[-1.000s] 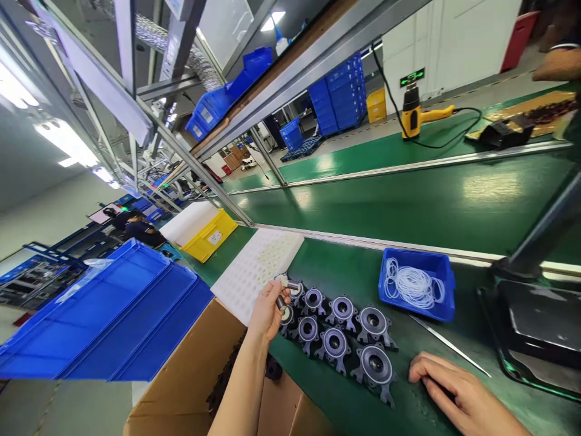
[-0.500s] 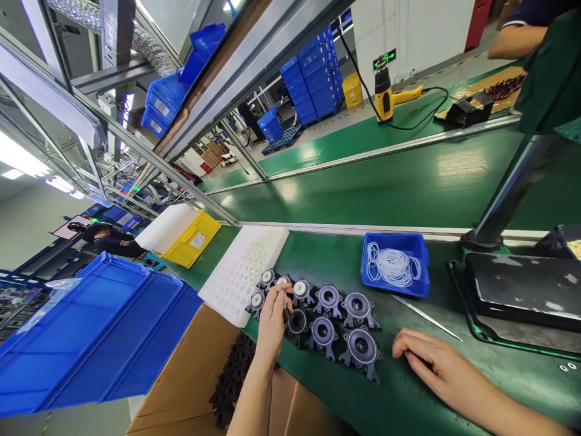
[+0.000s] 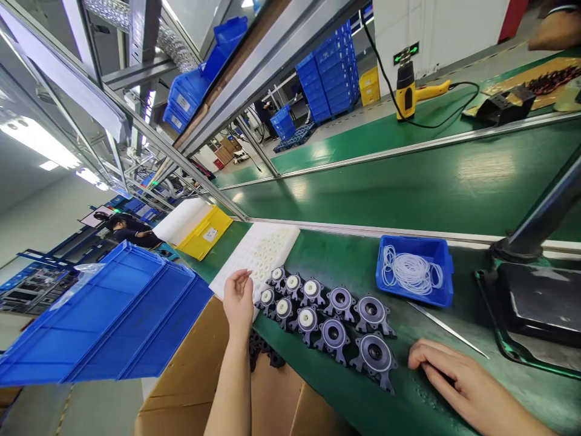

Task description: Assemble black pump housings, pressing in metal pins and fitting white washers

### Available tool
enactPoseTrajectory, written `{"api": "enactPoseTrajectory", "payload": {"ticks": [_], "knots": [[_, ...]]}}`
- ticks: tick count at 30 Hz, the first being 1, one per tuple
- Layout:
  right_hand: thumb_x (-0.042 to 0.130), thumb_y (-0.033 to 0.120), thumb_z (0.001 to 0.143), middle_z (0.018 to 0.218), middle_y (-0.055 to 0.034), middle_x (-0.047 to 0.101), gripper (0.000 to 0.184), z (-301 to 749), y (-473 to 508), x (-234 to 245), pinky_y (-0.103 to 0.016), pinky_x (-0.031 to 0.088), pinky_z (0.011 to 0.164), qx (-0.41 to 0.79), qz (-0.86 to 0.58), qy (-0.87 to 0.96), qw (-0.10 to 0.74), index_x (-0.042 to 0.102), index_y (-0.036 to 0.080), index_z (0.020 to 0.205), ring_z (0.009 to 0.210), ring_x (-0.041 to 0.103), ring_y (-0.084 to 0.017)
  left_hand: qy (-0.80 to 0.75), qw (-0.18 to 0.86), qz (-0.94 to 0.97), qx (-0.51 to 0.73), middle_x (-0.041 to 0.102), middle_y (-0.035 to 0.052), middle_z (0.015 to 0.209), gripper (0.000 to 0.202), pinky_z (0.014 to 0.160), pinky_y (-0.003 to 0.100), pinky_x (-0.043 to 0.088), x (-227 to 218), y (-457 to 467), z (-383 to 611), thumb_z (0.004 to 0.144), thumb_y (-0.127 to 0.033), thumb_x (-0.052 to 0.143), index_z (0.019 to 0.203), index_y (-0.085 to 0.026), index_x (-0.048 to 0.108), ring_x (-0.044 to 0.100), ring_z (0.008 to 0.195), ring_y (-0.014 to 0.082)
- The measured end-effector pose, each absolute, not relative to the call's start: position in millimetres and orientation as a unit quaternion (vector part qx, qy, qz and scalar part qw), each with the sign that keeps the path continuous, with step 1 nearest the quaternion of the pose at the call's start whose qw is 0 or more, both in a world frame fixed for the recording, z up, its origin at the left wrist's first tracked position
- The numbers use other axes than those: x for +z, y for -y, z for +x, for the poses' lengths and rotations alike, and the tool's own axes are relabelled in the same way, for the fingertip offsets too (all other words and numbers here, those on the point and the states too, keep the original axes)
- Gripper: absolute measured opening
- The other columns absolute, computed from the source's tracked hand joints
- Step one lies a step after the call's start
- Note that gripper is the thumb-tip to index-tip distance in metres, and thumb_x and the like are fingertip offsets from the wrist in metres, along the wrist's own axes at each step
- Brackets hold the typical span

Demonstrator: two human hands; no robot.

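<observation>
My left hand [image 3: 239,298] is over the near edge of a white foam tray [image 3: 233,257]. Its fingers are curled together with the thumb; anything between them is hidden. Right beside it, two rows of black round parts with bracket feet stand on the green bench. White rings sit in the centres of several parts at the left end, such as this ringed part [image 3: 307,317]. Toward the right, the larger parts, such as this part [image 3: 376,353], show dark open centres. My right hand [image 3: 447,370] rests on the bench with fingers loosely curled in and nothing visible in them.
A blue bin [image 3: 414,271] holds white cord loops, with metal tweezers [image 3: 447,329] in front. A black-topped stand [image 3: 542,303] is at right. An open cardboard box [image 3: 190,369] and blue crates [image 3: 100,315] are at left. A yellow bin [image 3: 206,233] and heat gun [image 3: 406,91] are farther back.
My left hand has moved left from the black parts to the foam tray. The part it was at now shows a white ring in its centre. My right hand stays on the bench.
</observation>
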State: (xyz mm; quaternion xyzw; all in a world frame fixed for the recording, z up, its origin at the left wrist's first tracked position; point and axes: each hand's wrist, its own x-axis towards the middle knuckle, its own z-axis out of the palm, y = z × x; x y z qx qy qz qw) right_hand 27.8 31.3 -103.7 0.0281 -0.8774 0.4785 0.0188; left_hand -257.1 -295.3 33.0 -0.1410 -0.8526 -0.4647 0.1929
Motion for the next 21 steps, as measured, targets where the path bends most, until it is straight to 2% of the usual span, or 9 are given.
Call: {"api": "enactPoseTrajectory", "payload": {"ticks": [3, 5, 8, 12, 15, 17, 18, 21], "knots": [[0.039, 0.036, 0.100, 0.100, -0.0049, 0.066, 0.028, 27, -31, -103, -0.026, 0.056, 0.084, 0.468, 0.024, 0.882, 0.051, 0.065, 0.026, 0.096, 0.093, 0.067, -0.017, 0.895, 0.152, -0.138, -0.396, 0.064, 0.0072, 0.098, 0.019, 0.101, 0.047, 0.048, 24, 320, -311, 0.082, -0.030, 0.072, 0.092, -0.017, 0.064, 0.062, 0.104, 0.0251], [0.041, 0.036, 0.099, 0.098, -0.0045, 0.067, 0.027, 26, -31, -104, -0.024, 0.056, 0.082, 0.460, 0.028, 0.884, 0.071, 0.066, 0.026, 0.095, 0.092, 0.068, -0.017, 0.915, 0.114, -0.141, -0.360, 0.064, 0.0048, 0.093, 0.018, 0.094, 0.046, 0.051, 12, 332, -336, 0.085, -0.031, 0.072, 0.087, -0.015, 0.064, 0.063, 0.096, 0.0222], [0.042, 0.035, 0.099, 0.096, -0.0037, 0.069, 0.027, 26, -31, -106, -0.022, 0.057, 0.083, 0.454, 0.030, 0.886, 0.088, 0.067, 0.026, 0.092, 0.090, 0.069, -0.016, 0.927, 0.081, -0.150, -0.333, 0.066, 0.0042, 0.096, 0.021, 0.090, 0.043, 0.053, -2, 343, -355, 0.091, -0.034, 0.067, 0.090, -0.014, 0.064, 0.063, 0.093, 0.0195], [0.045, 0.034, 0.098, 0.099, -0.0037, 0.070, 0.025, 28, -31, -115, -0.021, 0.056, 0.087, 0.450, 0.018, 0.887, 0.103, 0.068, 0.027, 0.093, 0.094, 0.070, -0.016, 0.925, 0.092, -0.138, -0.343, 0.065, 0.0068, 0.105, 0.025, 0.094, 0.045, 0.051, -3, 351, -361, 0.091, -0.038, 0.066, 0.091, -0.014, 0.063, 0.062, 0.103, 0.0221], [0.048, 0.034, 0.097, 0.100, -0.0040, 0.070, 0.023, 31, -31, -122, -0.021, 0.056, 0.088, 0.452, 0.011, 0.885, 0.107, 0.069, 0.027, 0.094, 0.097, 0.070, -0.017, 0.914, 0.110, -0.112, -0.375, 0.063, 0.0096, 0.114, 0.031, 0.092, 0.043, 0.052, 5, 355, -358, 0.097, -0.046, 0.051, 0.098, -0.015, 0.058, 0.062, 0.106, 0.0223], [0.048, 0.034, 0.097, 0.101, -0.0045, 0.070, 0.023, 32, -30, -125, -0.022, 0.056, 0.089, 0.458, 0.009, 0.883, 0.107, 0.070, 0.027, 0.094, 0.097, 0.070, -0.018, 0.911, 0.089, -0.103, -0.390, 0.065, 0.0079, 0.104, 0.035, 0.082, 0.038, 0.055, 10, 354, -353, 0.097, -0.049, 0.044, 0.104, -0.017, 0.055, 0.066, 0.092, 0.0201], [0.048, 0.034, 0.097, 0.102, -0.0046, 0.070, 0.023, 31, -30, -126, -0.022, 0.056, 0.088, 0.462, 0.009, 0.881, 0.104, 0.069, 0.027, 0.095, 0.097, 0.070, -0.018, 0.912, 0.068, -0.104, -0.391, 0.065, 0.0054, 0.095, 0.036, 0.075, 0.036, 0.055, 12, 353, -349, 0.094, -0.050, 0.047, 0.106, -0.018, 0.054, 0.067, 0.081, 0.0187], [0.047, 0.034, 0.097, 0.101, -0.0044, 0.070, 0.023, 30, -29, -127, -0.023, 0.057, 0.087, 0.474, 0.006, 0.874, 0.105, 0.069, 0.028, 0.094, 0.095, 0.070, -0.019, 0.919, 0.000, -0.117, -0.377, 0.061, -0.0014, 0.074, 0.036, 0.062, 0.031, 0.051, 12, 347, -340, 0.076, -0.046, 0.070, 0.099, -0.019, 0.061, 0.058, 0.057, 0.0151]]}}
